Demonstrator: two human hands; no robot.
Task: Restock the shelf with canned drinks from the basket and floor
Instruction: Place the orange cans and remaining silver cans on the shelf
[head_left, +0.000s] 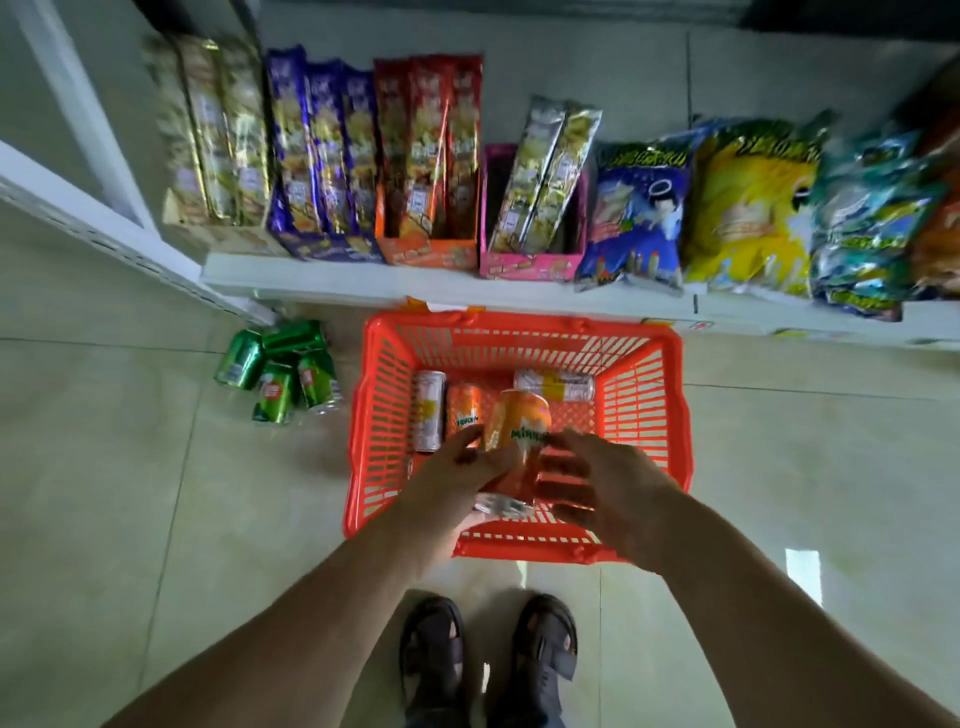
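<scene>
An orange plastic basket (644, 395) stands on the floor below the shelf. My left hand (457, 483) grips an orange drink can (519, 426), tilted, above the basket's near half. My right hand (608, 488) is at the can's right side with fingers spread; whether it touches the can I cannot tell. In the basket lie another orange can (464, 408) and two pale cans, one at the left (429, 410) and one at the back (556, 383). Several green cans (280, 371) lie on the floor left of the basket.
The white shelf (332, 283) behind the basket carries boxed snack sticks (426, 156) and chip bags (748, 208). A white shelf upright (104, 228) runs diagonally at left. My sandalled feet (488, 660) stand just short of the basket on the pale tiled floor.
</scene>
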